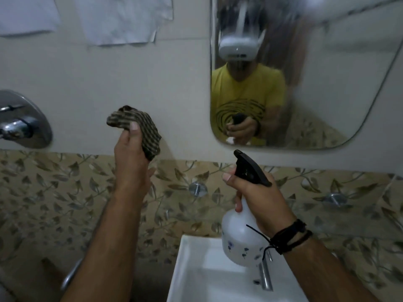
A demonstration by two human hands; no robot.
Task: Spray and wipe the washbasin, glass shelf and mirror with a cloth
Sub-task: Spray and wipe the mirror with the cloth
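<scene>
Mirror [316, 88] looks streaked and misty in its upper part, so likely sprayed, not yet wiped. Washbasin [196, 269] sits below; glass shelf [349, 219] faint, state unclear. Right hand [261, 199], grip closed round spray bottle [239, 238], nozzle toward mirror. Left hand [130, 158], grip pinching striped cloth [137, 127] off the wall. Bottle has blue flower print; no readable writing.

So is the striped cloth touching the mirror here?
No, the left hand holds the bunched brown striped cloth up against the plain wall, left of the rounded wall mirror.
</scene>
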